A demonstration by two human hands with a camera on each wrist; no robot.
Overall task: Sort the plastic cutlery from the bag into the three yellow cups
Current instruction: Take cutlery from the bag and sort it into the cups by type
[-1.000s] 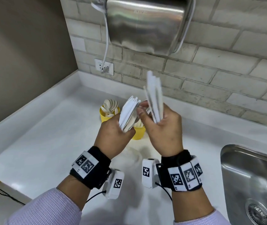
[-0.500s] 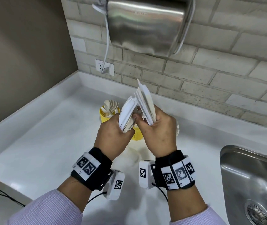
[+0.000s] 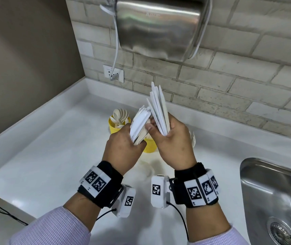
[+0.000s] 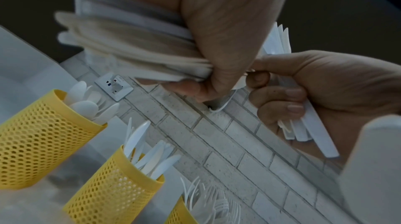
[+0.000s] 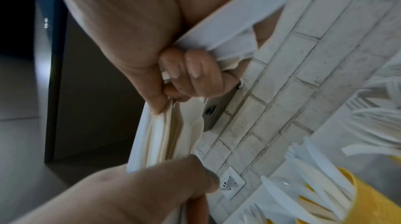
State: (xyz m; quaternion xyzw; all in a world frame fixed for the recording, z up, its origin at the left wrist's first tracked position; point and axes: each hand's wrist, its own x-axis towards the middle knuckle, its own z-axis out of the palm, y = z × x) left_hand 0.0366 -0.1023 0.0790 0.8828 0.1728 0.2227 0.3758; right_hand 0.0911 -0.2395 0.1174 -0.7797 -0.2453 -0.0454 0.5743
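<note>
With both sets of fingers curled tight, I hold one bundle of white plastic cutlery in each hand above the counter. My left hand wraps a stack of handles; in the left wrist view the thumb and fingers close fully around this left bundle, and its white and cream pieces lie pressed flat together. My right hand grips a second bundle of flat white pieces, which fan upward and tilt slightly toward the left hand. In the left wrist view the right fingers fold over these pieces, and the handle ends stick out below the palm. My right index finger and thumb reach across to the left bundle and touch it at the point where the two bundles meet. I cannot tell which pieces are knives, forks or spoons inside either grip.

Beyond my hands, three yellow mesh cups stand on the white counter near the brick wall. Farthest left, the first cup holds spoons. Next to it, the second cup holds knives. Only the edge of the third cup shows, with forks in it. A steel sink sits to my right, and a metal hand dryer hangs on the wall above a socket.
</note>
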